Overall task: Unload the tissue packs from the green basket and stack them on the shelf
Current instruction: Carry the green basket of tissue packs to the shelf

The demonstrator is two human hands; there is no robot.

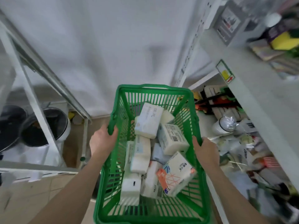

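Left hand (102, 139) and right hand (206, 148) grip the basket (153, 88) rims, centre frame. Two-handed hold steadies the loose packs (148, 120); none unloaded yet.

Packed goods (239, 143) crowd the lower shelf (208, 120) right of the green basket (153, 214); its top is open.

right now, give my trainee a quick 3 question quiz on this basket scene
1. True or false: the tissue packs lie inside the green basket.
2. What grips the basket's right rim? A) left hand B) right hand C) nothing
3. Fill in: the pack with the orange pattern lies nearest the basket's ____ side.

Key: 1 true; 2 B; 3 right.
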